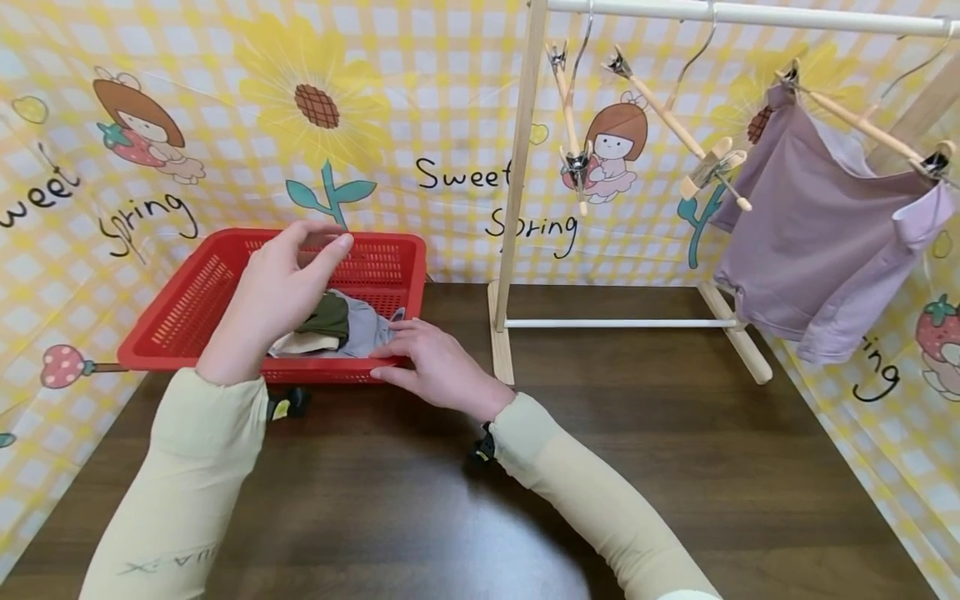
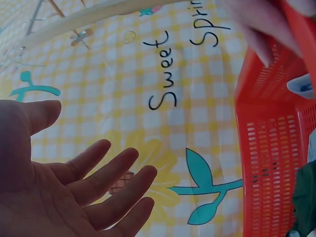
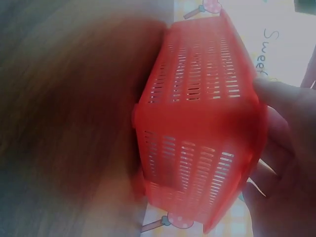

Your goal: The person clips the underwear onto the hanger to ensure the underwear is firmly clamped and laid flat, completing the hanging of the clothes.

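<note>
My left hand [image 1: 273, 279] hovers over the left part of a red plastic basket [image 1: 180, 358], fingers loosely bent and thumb apart, holding nothing. Its spread, bare fingers also show in the left wrist view. At the basket's front right corner, my right hand [image 1: 435, 367] grips the rim, the thumb outside and the fingers reaching over the edge. The right wrist view shows that corner between thumb and fingers [image 3: 261, 180]. Inside the basket lie folded clothes: an olive green piece [image 1: 328, 321], a grey piece [image 1: 367, 321] and a cream one [image 1: 303, 342], partly hidden by the left hand.
Right of the basket stands a wooden clothes rack [image 1: 517, 167] with a white top bar [image 1: 750, 15]. Two bare clip hangers [image 1: 570, 117] and a third holding a mauve garment [image 1: 825, 217] hang there. A yellow checked cloth [image 1: 435, 100] backs the dark wooden table [image 1: 375, 500].
</note>
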`<state>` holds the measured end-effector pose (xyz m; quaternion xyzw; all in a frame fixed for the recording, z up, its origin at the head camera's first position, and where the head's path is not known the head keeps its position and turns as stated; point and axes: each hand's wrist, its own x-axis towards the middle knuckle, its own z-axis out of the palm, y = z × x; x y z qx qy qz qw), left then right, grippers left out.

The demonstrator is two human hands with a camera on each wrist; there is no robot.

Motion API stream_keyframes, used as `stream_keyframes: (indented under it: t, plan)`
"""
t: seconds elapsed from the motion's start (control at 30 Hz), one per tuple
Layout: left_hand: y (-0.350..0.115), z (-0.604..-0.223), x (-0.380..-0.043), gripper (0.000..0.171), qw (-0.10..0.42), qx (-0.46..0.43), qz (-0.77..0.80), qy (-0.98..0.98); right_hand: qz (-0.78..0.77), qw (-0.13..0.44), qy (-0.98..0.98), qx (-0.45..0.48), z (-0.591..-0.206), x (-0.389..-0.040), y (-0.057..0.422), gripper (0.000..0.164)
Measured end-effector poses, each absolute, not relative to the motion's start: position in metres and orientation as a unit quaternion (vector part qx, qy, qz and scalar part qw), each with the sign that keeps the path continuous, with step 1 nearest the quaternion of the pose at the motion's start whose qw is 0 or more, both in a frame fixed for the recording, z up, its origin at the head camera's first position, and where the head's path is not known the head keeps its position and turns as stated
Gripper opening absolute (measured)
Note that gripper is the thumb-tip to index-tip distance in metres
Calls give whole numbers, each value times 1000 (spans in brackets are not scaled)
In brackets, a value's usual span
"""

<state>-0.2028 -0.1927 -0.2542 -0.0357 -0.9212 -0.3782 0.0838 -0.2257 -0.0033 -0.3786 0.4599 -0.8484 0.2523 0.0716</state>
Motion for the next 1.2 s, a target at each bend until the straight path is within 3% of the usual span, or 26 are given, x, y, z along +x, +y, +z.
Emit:
stream_keyframes:
  t: [0.43, 0.63, 0.87, 1.0, 1.2]
  plan:
    - [-194, -247, -268, 75, 17, -40, -345, -938, 256, 72, -849, 456, -383, -229, -2, 31]
    - [-192, -259, -295, 65, -7, -55, -333, -941, 252, 69, -851, 455, -382, -229, -2, 31]
    - [-189, -294, -319, 41, -35, -108, -262, -958, 254, 65, -852, 452, -382, -229, -1, 27]
    - [-187, -312, -325, 35, -77, -109, -216, -967, 255, 63, -852, 453, -382, -228, -2, 26]
    - [-186, -322, -327, 41, -174, -91, -179, -964, 248, 65, -854, 453, -382, -228, -1, 25]
